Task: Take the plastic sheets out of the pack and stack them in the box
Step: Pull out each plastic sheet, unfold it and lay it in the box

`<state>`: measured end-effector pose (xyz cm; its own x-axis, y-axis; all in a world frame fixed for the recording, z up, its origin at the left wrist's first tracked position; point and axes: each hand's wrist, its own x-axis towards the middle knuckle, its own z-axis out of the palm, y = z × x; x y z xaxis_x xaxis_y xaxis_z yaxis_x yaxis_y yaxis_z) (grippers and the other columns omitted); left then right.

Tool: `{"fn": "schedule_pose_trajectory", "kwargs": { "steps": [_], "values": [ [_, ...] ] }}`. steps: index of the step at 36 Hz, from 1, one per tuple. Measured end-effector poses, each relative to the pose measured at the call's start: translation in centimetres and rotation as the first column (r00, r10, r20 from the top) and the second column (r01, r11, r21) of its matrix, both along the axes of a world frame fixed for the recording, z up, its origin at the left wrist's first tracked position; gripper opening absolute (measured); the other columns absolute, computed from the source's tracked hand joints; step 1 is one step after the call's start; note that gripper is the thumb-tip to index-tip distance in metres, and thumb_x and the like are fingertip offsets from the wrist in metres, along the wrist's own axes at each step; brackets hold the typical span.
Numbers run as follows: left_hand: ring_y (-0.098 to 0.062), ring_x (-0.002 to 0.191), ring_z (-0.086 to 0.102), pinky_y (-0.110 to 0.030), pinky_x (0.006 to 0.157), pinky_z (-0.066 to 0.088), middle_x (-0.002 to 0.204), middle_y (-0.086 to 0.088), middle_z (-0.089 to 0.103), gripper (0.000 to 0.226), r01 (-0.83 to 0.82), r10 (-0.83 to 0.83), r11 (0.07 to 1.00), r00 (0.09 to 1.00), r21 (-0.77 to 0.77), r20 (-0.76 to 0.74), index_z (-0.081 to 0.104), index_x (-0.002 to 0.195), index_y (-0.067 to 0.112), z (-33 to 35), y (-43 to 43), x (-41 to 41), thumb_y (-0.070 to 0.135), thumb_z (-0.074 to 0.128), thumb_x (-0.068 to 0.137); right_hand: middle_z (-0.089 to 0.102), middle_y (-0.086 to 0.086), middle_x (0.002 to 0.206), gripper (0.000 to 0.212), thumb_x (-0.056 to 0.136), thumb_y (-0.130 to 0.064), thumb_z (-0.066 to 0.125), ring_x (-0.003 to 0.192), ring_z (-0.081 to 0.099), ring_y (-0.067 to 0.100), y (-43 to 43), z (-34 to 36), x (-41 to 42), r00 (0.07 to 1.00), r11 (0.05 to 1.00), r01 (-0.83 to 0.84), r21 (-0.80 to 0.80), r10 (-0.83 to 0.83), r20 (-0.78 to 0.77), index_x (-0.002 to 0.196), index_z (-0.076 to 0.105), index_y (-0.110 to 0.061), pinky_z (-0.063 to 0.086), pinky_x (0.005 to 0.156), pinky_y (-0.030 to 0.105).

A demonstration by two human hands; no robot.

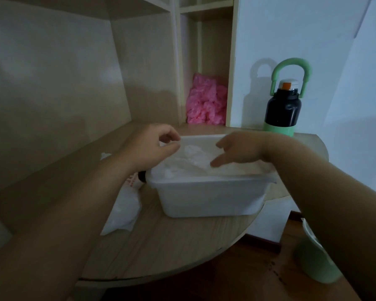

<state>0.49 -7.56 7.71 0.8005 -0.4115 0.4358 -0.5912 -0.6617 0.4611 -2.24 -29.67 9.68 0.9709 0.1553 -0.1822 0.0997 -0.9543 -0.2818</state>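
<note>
A white plastic box [206, 196] stands on the wooden desk, with thin white plastic sheets [193, 158] lying crumpled inside it. My left hand [152, 146] hovers over the box's far left corner, thumb and forefinger pinched on the edge of a sheet. Over the box's right half, my right hand [239, 148] has its fingers spread and pointing down, touching the sheets. The pack [124, 207], white with some red print, lies on the desk to the left of the box, partly hidden under my left forearm.
A black and green bottle [283, 107] with a green loop handle stands behind the box on the right. Pink crumpled plastic [206, 103] fills a shelf niche at the back. A green bin [315, 259] sits on the floor, lower right. The desk's rounded edge [182, 272] curves in front.
</note>
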Motion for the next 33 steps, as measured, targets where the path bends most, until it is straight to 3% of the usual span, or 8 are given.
{"fn": "schedule_pose_trajectory", "kwargs": {
  "steps": [3, 7, 13, 17, 19, 22, 26, 33],
  "values": [
    [0.018, 0.072, 0.053, -0.003, 0.065, 0.036, 0.081, 0.025, 0.059, 0.007, -0.041, 0.047, 0.993, 0.998, -0.110, 0.046, 0.067, 0.093, 0.027, -0.4, 0.9, -1.2, 0.021, 0.065, 0.088, 0.050, 0.007, 0.138, 0.067, 0.085, -0.057, 0.054, 0.123, 0.049, 0.022, 1.3, 1.0, -1.4, 0.986, 0.988, -0.008, 0.155, -0.019, 0.167, 0.133, 0.051, -0.011, 0.035, 0.102, 0.035],
    [0.013, 0.072, 0.056, -0.011, 0.071, 0.045, 0.083, 0.019, 0.063, 0.020, -0.052, 0.084, 0.955, 0.991, -0.294, 0.099, 0.063, 0.083, 0.035, -1.3, 2.8, -3.1, 0.016, 0.067, 0.088, 0.062, -0.003, 0.082, 0.040, 0.091, -0.047, 0.054, 0.068, 0.051, 0.004, 4.7, 0.8, -2.8, 0.898, 0.931, -0.077, 0.357, -0.090, 0.431, 0.100, 0.068, -0.012, 0.038, 0.060, 0.018],
    [0.009, 0.075, 0.056, -0.016, 0.068, 0.041, 0.082, 0.022, 0.060, 0.032, -0.187, 0.211, 0.922, 0.977, -0.340, 0.037, 0.057, 0.080, 0.043, -4.2, 7.4, -5.8, 0.013, 0.061, 0.090, 0.070, 0.001, 0.092, 0.021, 0.090, -0.026, 0.058, 0.085, 0.062, 0.015, 11.3, -1.3, -5.4, 0.768, 0.877, -0.246, 0.412, -0.083, 0.635, 0.103, 0.070, -0.014, 0.049, 0.080, 0.030],
    [0.002, 0.081, 0.057, -0.026, 0.076, 0.047, 0.087, 0.018, 0.062, 0.023, -0.283, 0.281, 0.933, 0.959, -0.221, -0.043, 0.059, 0.085, 0.034, -7.8, 10.4, -7.3, 0.012, 0.060, 0.091, 0.070, 0.005, 0.093, 0.020, 0.091, -0.019, 0.056, 0.085, 0.063, 0.019, 15.4, -4.0, -6.8, 0.794, 0.845, -0.329, 0.422, 0.006, 0.607, 0.104, 0.068, -0.013, 0.048, 0.079, 0.029],
    [-0.003, 0.097, 0.056, -0.028, 0.089, 0.046, 0.108, 0.010, 0.063, 0.018, -0.287, 0.281, 0.957, 0.953, -0.037, -0.111, 0.062, 0.107, 0.028, -9.6, 11.0, -7.9, 0.019, 0.058, 0.093, 0.069, 0.006, 0.106, 0.025, 0.093, -0.018, 0.053, 0.096, 0.063, 0.019, 17.0, -6.2, -6.7, 0.835, 0.855, -0.317, 0.411, 0.046, 0.548, 0.114, 0.065, -0.013, 0.048, 0.084, 0.025],
    [-0.015, 0.126, 0.047, -0.026, 0.101, 0.034, 0.141, -0.001, 0.050, 0.042, -0.323, 0.348, 0.935, 0.918, 0.147, -0.190, 0.049, 0.138, 0.018, -11.8, 10.9, -8.2, 0.029, 0.052, 0.097, 0.059, 0.003, 0.128, 0.035, 0.095, -0.014, 0.049, 0.114, 0.056, 0.015, 18.0, -9.6, -5.8, 0.935, 0.856, -0.203, 0.476, 0.027, 0.353, 0.129, 0.055, -0.016, 0.041, 0.090, 0.018],
    [-0.021, 0.108, 0.058, -0.030, 0.089, 0.042, 0.118, -0.007, 0.065, 0.028, -0.352, 0.358, 0.929, 0.933, 0.117, -0.035, 0.066, 0.119, 0.014, -13.3, 10.8, -7.8, 0.024, 0.051, 0.097, 0.045, 0.004, 0.143, 0.049, 0.096, -0.014, 0.046, 0.128, 0.044, 0.018, 17.9, -13.0, -4.9, 0.988, 0.870, -0.098, 0.483, 0.028, 0.150, 0.143, 0.037, -0.021, 0.035, 0.105, 0.029],
    [-0.019, 0.084, 0.060, -0.031, 0.071, 0.047, 0.090, -0.006, 0.068, 0.012, -0.374, 0.375, 0.927, 0.921, -0.032, 0.102, 0.074, 0.089, 0.011, -14.3, 10.6, -7.4, 0.013, 0.062, 0.089, 0.049, 0.003, 0.138, 0.056, 0.094, -0.014, 0.049, 0.114, 0.053, 0.016, 17.6, -14.9, -3.8, 0.980, 0.871, -0.117, 0.477, 0.023, 0.198, 0.146, 0.031, -0.027, 0.041, 0.094, 0.025]
  ]
}}
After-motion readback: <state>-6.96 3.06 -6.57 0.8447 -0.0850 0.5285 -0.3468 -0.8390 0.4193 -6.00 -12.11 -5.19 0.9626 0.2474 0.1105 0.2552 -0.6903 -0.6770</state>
